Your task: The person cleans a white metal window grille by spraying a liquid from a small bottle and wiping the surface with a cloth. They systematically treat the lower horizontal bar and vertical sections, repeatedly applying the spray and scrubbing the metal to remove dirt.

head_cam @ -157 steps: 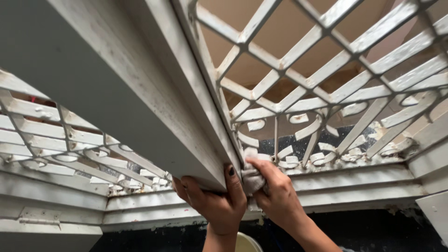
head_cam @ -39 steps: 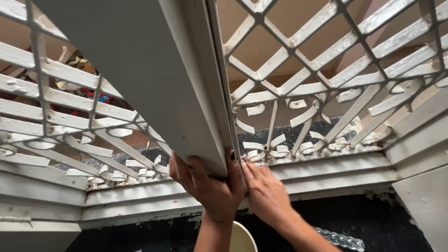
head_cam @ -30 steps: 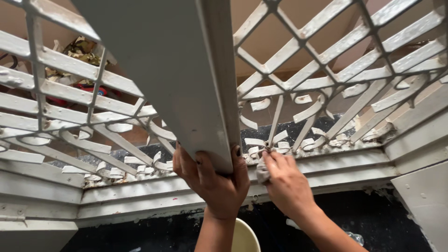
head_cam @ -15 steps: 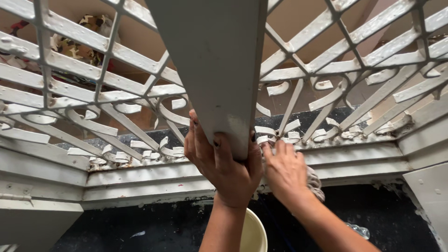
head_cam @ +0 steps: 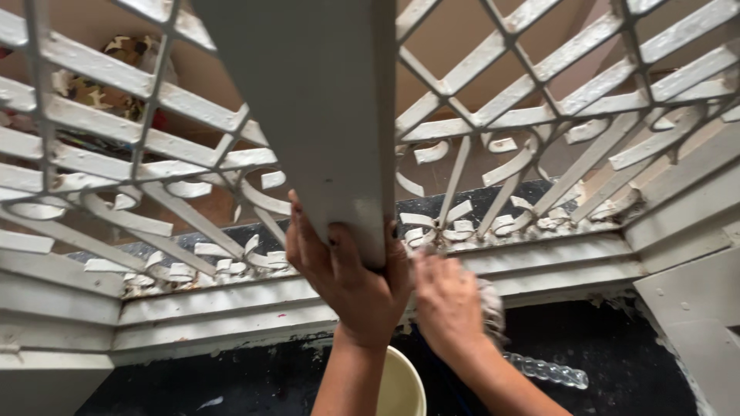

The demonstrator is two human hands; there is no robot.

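My left hand (head_cam: pixel 347 285) grips the lower end of a grey-white window shutter panel (head_cam: pixel 308 108), thumb on the right edge and fingers on the left. My right hand (head_cam: pixel 447 308), blurred by motion, sits just right of it below the panel, closed on a small grey-white cloth (head_cam: pixel 490 303) that shows past its knuckles. Behind both hands runs a white painted metal grille (head_cam: pixel 493 115) with diamond bars and scroll shapes, standing on a white window frame sill (head_cam: pixel 539 266).
A cream round bucket rim (head_cam: pixel 401 385) shows between my forearms at the bottom. A clear ribbed plastic bottle (head_cam: pixel 547 371) lies on the dark counter (head_cam: pixel 193 385) at lower right. Another white panel (head_cam: pixel 686 323) juts in at right. Colourful clutter lies beyond the grille at upper left.
My right hand has dropped from the grille's scrolls to just below the panel's end, the cloth still in it. The view shifted, with the panel now further left.
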